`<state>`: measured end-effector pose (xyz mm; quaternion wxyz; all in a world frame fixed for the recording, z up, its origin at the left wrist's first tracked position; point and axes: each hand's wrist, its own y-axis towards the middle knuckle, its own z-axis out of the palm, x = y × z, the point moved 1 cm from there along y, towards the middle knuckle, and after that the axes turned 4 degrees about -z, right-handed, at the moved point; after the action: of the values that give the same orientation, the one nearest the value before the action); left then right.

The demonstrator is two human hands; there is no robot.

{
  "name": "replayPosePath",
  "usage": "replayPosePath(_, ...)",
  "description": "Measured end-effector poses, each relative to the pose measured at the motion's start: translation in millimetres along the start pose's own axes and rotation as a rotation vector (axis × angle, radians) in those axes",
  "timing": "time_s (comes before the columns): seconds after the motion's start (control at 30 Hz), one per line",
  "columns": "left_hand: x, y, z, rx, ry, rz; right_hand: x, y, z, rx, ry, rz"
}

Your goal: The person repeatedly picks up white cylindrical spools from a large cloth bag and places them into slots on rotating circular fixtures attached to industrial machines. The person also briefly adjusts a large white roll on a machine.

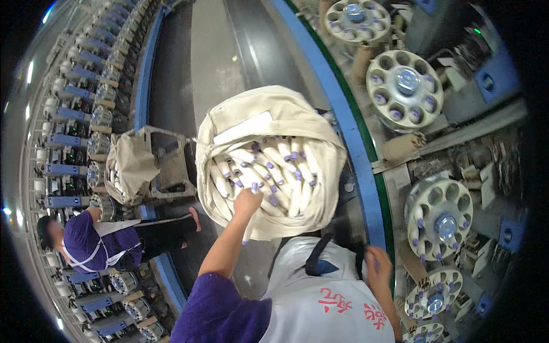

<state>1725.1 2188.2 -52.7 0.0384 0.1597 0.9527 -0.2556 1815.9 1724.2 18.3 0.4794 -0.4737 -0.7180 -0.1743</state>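
Note:
In front of me a large cream cloth bag (pixel 269 114) is full of white yarn bobbins (pixel 273 171) with purple tube ends, lying at mixed angles. My left hand (pixel 249 202) is at the bag's near left edge, closed round a yarn bobbin (pixel 247 232) whose lower end hangs out below the fist. Beside my right hip, close to the blue rail, is my right hand (pixel 378 268). Its fingers are curled, with a small purple patch among them; what it holds is unclear.
Winding machines line the right side, with round bobbin magazines (pixel 405 83) partly filled. A blue rail (pixel 360 148) runs beside me. To the left, a co-worker in purple (pixel 102 243) stands at another machine row, near a cart frame (pixel 171 163) and a smaller cloth bag (pixel 134 166).

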Motion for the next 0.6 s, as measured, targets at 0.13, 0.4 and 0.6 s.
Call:
replayPosePath(0.13, 30, 108, 1, 0.179, -0.245, -0.314, 48, 171, 177, 0.339, -0.123, 0.137)
replayPosePath(0.4, 38, 99, 30, 0.129, -0.594, -0.271, 16, 293, 299, 0.507, -0.590, 0.352)
replayPosePath(0.6, 22, 65, -41, 0.293, 0.207, 0.444, 61, 249, 195, 0.543, 1.224, 1.101)
